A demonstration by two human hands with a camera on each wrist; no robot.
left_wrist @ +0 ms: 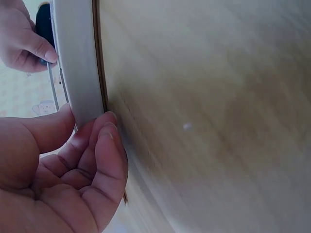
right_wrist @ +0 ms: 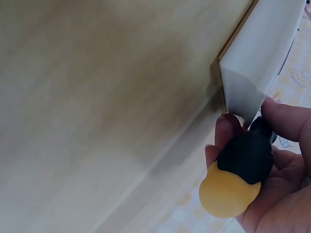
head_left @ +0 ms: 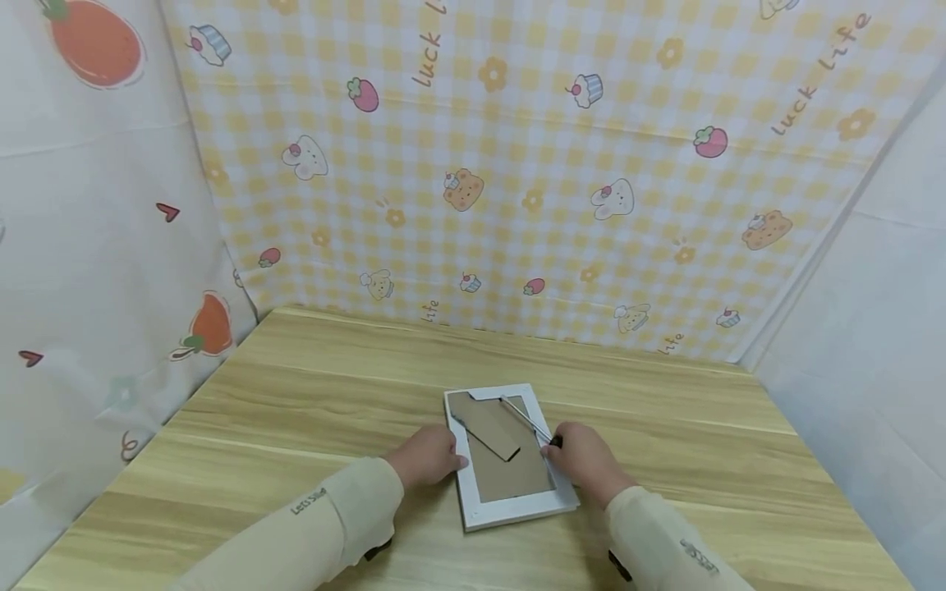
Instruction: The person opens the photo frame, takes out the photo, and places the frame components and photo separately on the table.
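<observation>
A white picture frame [head_left: 510, 510] lies on the table with its brown backing board [head_left: 517, 480] upward. A brown stand flap [head_left: 488, 427] slants across that board. My left hand [head_left: 429, 455] pinches the frame's left edge, thumb on top and fingertips at the side, as the left wrist view shows. In my right hand [head_left: 587, 460] is a screwdriver; its metal shaft [head_left: 526, 417] crosses the upper right of the backing, tip by the top border. The black and yellow handle [right_wrist: 245, 160] sits within the right fingers, whose thumb and fingertips also touch the frame's edge.
The wood-grain table [head_left: 332, 394] extends around the frame on all sides. Behind it hangs a yellow checked cloth [head_left: 532, 246] with printed figures. White cloths [head_left: 89, 246] close off the left and right sides.
</observation>
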